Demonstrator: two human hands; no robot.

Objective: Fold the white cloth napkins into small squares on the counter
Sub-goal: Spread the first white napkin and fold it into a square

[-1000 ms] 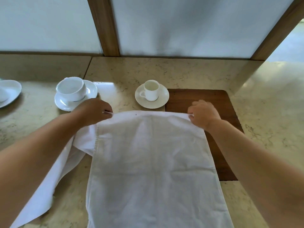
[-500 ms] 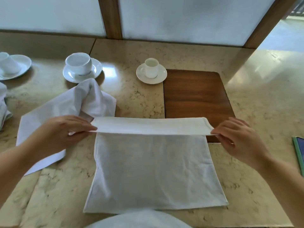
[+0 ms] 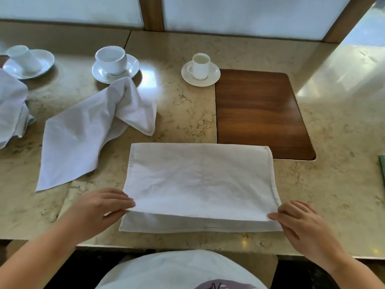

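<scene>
At the far left edge a bunched napkin (image 3: 11, 109) sits beside a tipped cup on a saucer (image 3: 28, 62), and next to them a loose napkin (image 3: 83, 138) sprawls unfolded below a second cup and saucer (image 3: 114, 65). The left hand (image 3: 98, 211) pinches the near left corner of the top layer of the napkin being folded (image 3: 198, 180), fingers (image 3: 123, 202) closed on the cloth. Half a second ago that edge was held far out over the table (image 3: 187, 113); it has since been drawn toward the person, so the cloth is now doubled into a wide rectangle on the table just in front of them. The top edge stops a little short of the bottom layer's near edge, so the halves are not yet matched. Beyond it stand a small cup on a saucer (image 3: 200, 70) and a wooden board (image 3: 260, 113), whose near edge the napkin just overlaps. The right hand (image 3: 302, 224) pinches the near right corner likewise. The first fold looks nearly done; further folds are probably needed for a small square.
</scene>
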